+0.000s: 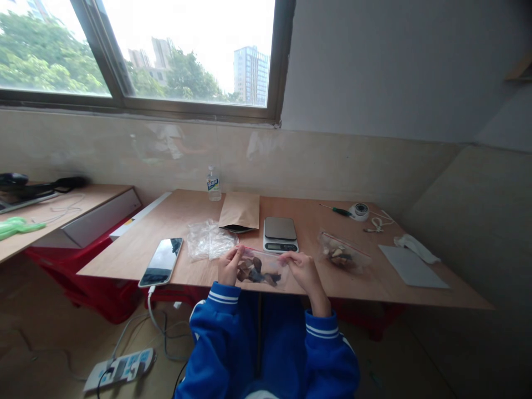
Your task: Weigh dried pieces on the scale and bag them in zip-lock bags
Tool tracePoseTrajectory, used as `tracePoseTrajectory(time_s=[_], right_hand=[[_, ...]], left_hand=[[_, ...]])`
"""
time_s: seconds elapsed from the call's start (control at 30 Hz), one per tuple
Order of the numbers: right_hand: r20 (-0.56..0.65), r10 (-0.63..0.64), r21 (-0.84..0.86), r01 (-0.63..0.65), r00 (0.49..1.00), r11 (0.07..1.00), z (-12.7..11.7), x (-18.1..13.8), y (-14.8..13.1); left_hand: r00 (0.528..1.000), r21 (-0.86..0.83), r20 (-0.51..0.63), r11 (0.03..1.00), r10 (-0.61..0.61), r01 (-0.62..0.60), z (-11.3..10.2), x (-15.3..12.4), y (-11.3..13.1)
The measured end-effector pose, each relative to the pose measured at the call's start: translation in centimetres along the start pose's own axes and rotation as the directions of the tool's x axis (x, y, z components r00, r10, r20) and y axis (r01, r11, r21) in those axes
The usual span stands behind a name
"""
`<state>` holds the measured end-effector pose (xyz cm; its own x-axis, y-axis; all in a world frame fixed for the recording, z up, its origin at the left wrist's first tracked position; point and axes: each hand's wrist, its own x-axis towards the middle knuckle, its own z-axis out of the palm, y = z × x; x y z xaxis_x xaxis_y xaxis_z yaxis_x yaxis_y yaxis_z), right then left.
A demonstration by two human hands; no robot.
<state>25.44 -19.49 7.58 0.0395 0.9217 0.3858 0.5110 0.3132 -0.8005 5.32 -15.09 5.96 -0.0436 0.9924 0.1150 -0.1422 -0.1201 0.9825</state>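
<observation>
A clear zip bag point(261, 271) with a red-pink strip along its top holds dark and brown dried pieces, whose kind I cannot make out. My left hand point(229, 266) pinches the bag's upper left corner between thumb and fingers. At the upper right end, my right hand point(305, 272) grips the same strip. The bag lies at the table's front edge, just before a kitchen scale point(281, 233) whose plate carries nothing. Left of the bag is a heap of clear plastic bags point(209, 240), with a brown paper pouch point(240, 210) behind. A second filled zip bag point(341, 255) rests to the right.
A phone point(161, 261) on a charging cable lies at the table's left front. Farther back stands a plastic bottle point(214, 184). On the right are a screwdriver point(341, 211), a white camera point(359, 211), a cable and a white sheet point(411, 267). A power strip point(120, 368) sits on the floor.
</observation>
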Motion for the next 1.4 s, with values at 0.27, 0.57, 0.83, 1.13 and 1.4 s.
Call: tracePoseTrajectory(time_s=[0.27,0.57,0.83,1.13,1.4], right_hand=[[0.159,0.100,0.289,-0.143,0.982,0.947,-0.3,-0.2,-0.4],[-0.316,0.292,0.450,-0.129,0.903,0.884,-5.4,-0.8,0.5],[-0.681,0.149,-0.207,-0.383,0.717,0.900,-14.2,1.7,7.7],[-0.713,-0.113,-0.598,-0.517,0.692,0.612,-6.4,-1.9,12.3],[-0.643,0.084,-0.647,-0.599,0.761,0.472,-7.2,2.9,14.0]], left_hand=[[0.986,-0.122,-0.087,0.984,-0.142,0.131,1.2,-0.4,-0.4],[0.965,0.063,0.255,0.997,-0.064,0.049,1.4,-0.2,-0.3],[0.978,0.143,0.183,0.987,-0.102,0.076,-1.2,0.8,-0.7],[0.999,0.171,0.050,0.985,0.002,-0.010,-2.2,1.4,-1.7],[0.872,0.601,-0.241,0.771,0.426,-0.211,-1.4,4.5,-3.2]])
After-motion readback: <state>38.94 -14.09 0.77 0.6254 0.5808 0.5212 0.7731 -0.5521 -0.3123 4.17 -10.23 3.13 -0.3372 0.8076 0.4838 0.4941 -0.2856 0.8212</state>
